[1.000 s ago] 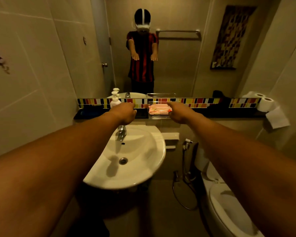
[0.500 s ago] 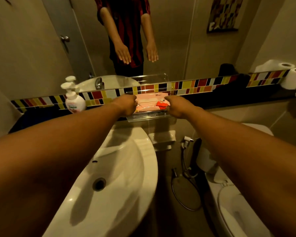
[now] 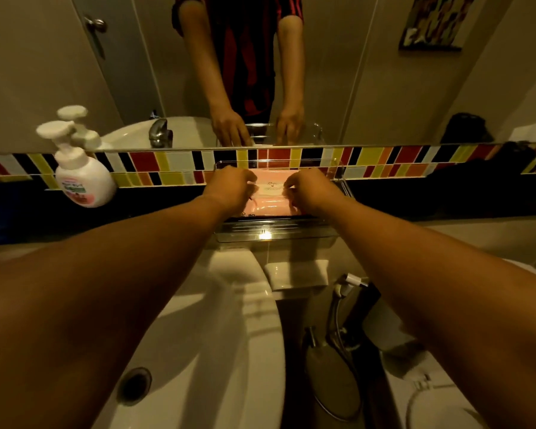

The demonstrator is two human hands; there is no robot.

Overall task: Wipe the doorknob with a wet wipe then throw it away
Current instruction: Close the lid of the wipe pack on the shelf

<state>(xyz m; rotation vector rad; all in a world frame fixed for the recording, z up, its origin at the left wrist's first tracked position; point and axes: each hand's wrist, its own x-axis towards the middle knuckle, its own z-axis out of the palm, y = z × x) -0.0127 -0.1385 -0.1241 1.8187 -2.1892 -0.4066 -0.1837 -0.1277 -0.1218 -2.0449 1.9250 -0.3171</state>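
Observation:
A pink wet wipe pack (image 3: pixel 271 195) lies in a clear plastic tray (image 3: pixel 276 235) on the dark ledge under the mirror. My left hand (image 3: pixel 229 188) has its curled fingers on the pack's left side. My right hand (image 3: pixel 313 190) pinches the pack's right side. Both hands cover the pack's ends. The metal doorknob (image 3: pixel 96 24) shows only as a reflection in the mirror, at the top left, on a grey door behind me.
A white pump soap bottle (image 3: pixel 82 178) stands on the ledge to the left. The white sink (image 3: pixel 223 335) lies below my arms, with a soap dish (image 3: pixel 296 274) beside it. A bidet sprayer (image 3: pixel 347 283) and a toilet (image 3: pixel 430 397) are at the lower right.
I have leaned in closer to the ledge. Both hands have moved from beside the tray onto the wet wipe pack, and their fingers have closed on its two sides.

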